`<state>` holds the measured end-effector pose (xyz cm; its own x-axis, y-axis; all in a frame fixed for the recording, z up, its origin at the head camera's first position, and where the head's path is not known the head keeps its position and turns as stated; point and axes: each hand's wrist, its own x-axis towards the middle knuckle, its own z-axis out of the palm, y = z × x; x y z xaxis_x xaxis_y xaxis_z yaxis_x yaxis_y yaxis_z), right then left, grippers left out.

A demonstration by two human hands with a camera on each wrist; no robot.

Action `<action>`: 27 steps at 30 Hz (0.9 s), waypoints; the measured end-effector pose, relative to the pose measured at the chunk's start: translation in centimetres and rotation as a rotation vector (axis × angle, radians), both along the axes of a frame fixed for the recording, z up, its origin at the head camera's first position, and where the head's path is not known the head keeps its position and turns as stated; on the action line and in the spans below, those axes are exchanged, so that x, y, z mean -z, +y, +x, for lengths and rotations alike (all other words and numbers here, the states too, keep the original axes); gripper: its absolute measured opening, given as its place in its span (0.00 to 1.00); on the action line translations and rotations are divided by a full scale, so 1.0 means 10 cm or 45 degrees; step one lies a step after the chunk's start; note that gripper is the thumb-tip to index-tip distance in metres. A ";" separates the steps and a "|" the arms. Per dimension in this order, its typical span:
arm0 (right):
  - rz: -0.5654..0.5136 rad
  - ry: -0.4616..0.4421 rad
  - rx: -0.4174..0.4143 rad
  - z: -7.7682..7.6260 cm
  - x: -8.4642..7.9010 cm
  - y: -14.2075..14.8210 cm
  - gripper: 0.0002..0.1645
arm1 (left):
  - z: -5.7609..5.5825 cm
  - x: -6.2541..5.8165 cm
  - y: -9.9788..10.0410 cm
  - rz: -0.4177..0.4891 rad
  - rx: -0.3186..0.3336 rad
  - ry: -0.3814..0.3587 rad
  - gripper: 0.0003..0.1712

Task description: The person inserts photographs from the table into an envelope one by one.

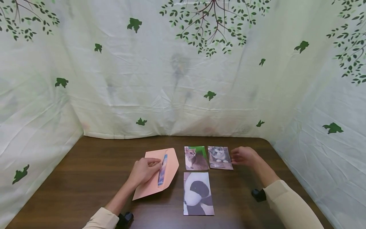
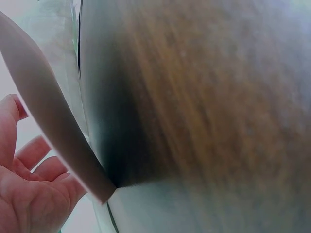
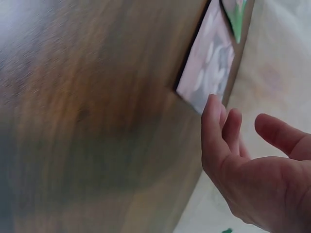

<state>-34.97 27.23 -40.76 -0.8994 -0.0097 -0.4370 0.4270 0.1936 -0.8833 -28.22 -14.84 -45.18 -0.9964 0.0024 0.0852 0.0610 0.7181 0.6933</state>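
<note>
A pink envelope [image 1: 148,187] lies on the brown table [image 1: 85,178], its flap pointing right. My left hand [image 1: 145,169] rests on it and pinches a photo [image 1: 162,170] that stands on edge at the envelope's mouth. In the left wrist view the hand [image 2: 24,165] sits behind a pale curved sheet [image 2: 48,121]. Three photos lie flat: an orange cat [image 1: 195,158], a grey cat [image 1: 219,157] and a black-and-white plush [image 1: 198,193]. My right hand [image 1: 238,156] has relaxed fingers at the grey cat photo's right edge; the right wrist view shows the hand [image 3: 238,124] beside that photo [image 3: 209,68].
White cloth printed with green leaves and birds [image 1: 183,79] walls the table at the back and on both sides. Bare table surface lies to the left of the envelope and in front of my right forearm.
</note>
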 end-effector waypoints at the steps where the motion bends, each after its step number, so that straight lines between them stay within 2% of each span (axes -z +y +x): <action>1: 0.003 -0.007 -0.002 0.01 0.01 0.03 0.30 | 0.00 0.00 0.00 -0.004 0.002 0.006 0.17; 7: -0.039 -0.049 0.009 0.06 0.08 0.12 0.28 | 0.00 0.01 0.01 -0.019 0.010 0.025 0.17; 11: -0.046 -0.080 0.019 0.06 0.12 0.15 0.27 | 0.00 0.00 0.01 -0.011 0.007 0.005 0.18; 21: -0.028 -0.149 0.041 0.05 0.17 0.14 0.28 | 0.00 0.00 0.00 -0.016 0.022 0.051 0.17; 27: -0.047 -0.171 0.026 0.05 0.18 0.11 0.27 | -0.01 0.01 -0.01 -0.023 0.015 0.036 0.17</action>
